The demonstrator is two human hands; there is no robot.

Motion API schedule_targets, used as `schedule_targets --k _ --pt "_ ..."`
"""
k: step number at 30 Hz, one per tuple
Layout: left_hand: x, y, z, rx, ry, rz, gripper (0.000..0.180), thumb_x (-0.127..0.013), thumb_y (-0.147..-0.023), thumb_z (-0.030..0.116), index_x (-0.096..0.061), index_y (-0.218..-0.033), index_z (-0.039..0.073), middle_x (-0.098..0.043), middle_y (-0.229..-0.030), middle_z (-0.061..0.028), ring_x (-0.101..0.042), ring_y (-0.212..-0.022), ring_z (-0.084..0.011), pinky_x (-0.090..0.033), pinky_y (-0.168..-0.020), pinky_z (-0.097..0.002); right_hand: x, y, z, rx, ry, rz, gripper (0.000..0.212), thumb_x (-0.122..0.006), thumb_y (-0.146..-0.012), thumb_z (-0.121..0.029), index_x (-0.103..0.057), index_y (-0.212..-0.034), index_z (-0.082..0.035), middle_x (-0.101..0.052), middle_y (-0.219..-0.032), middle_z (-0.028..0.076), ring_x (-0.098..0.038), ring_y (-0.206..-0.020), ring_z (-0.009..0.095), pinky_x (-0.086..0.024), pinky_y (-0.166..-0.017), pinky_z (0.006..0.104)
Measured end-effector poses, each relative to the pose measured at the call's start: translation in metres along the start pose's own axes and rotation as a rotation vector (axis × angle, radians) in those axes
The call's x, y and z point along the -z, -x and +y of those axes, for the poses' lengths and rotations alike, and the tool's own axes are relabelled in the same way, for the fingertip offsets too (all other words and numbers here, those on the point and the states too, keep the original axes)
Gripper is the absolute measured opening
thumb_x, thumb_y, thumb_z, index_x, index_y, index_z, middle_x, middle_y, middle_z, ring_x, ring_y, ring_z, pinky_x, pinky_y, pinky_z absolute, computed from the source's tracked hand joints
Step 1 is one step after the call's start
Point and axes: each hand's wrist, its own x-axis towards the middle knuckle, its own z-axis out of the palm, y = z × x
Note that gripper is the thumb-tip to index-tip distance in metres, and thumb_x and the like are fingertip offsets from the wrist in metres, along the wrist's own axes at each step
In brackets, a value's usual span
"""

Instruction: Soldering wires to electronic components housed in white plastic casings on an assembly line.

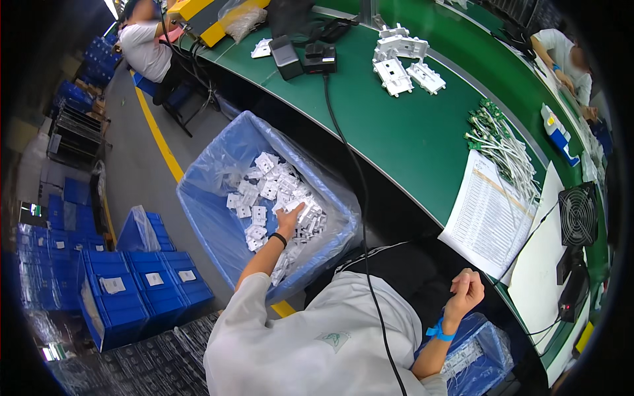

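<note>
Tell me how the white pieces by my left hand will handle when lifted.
The white pieces near your left hand are probably light, being small and showing openings. They should stay stiff: their edges look straight. They may catch on one another, since they lie jumbled in the lined blue bin.

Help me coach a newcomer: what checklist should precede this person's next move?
1. Left hand inside the blue bin: ok, at the white parts.
2. Left hand's grip on a part: cannot tell.
3. Right hand empty: cannot tell, it is curled.
4. Blue wristband worn on the right: ok.
5. Black cable kept aside: not ok, it crosses in front of the pale shirt.
6. Printed sheet uncovered: not ok, the wire bundle overlaps it.
</note>
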Motion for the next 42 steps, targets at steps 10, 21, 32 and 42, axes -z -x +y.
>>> schedule_targets --k 10,21,32,42 --pt "0.018 -0.017 0.011 0.095 0.143 -0.277 0.136 -0.089 -0.073 0.040 0.013 -0.160 0.011 -0.024 -0.161 -0.0249 -0.039 -0.140 -0.0444 -0.032 -0.108 -0.0681 0.016 0.006 0.005 -0.008 -0.011 0.040 0.037 -0.054 -0.103 -0.016 -0.049 -0.069 -0.003 -0.047 -0.063 0.001 -0.038 -0.051 0.006 -0.025 -0.047 0.0230" --pt "0.011 -0.022 -0.012 -0.175 0.194 -0.024 0.112 -0.093 -0.070 0.025 -0.027 -0.156 -0.003 -0.058 -0.137 -0.0178 -0.061 -0.116 -0.0263 -0.048 -0.100 -0.0363 0.050 0.015 0.009 -0.041 -0.012 0.109 0.034 -0.057 -0.101 -0.015 -0.055 -0.070 0.000 -0.051 -0.061 0.003 -0.042 -0.049 0.007 -0.027 -0.046 0.0237" --pt "0.001 0.029 0.015 -0.363 0.222 0.125 0.095 -0.094 -0.070 0.020 -0.040 -0.142 -0.012 -0.062 -0.126 -0.0242 -0.064 -0.112 -0.0285 -0.051 -0.097 -0.0362 0.055 0.022 0.013 -0.042 -0.024 0.155 0.036 -0.057 -0.101 -0.018 -0.053 -0.069 -0.002 -0.048 -0.059 0.002 -0.039 -0.050 0.006 -0.024 -0.047 0.0240" --pt "0.095 0.071 0.073 -0.286 0.569 0.161 0.062 -0.085 -0.082 0.020 -0.055 -0.129 -0.009 -0.065 -0.121 -0.0149 -0.065 -0.104 -0.0210 -0.051 -0.091 -0.0321 0.051 0.018 0.018 -0.026 -0.006 0.053 0.033 -0.052 -0.103 -0.013 -0.050 -0.071 -0.003 -0.047 -0.062 0.001 -0.038 -0.051 0.006 -0.026 -0.047 0.0224"
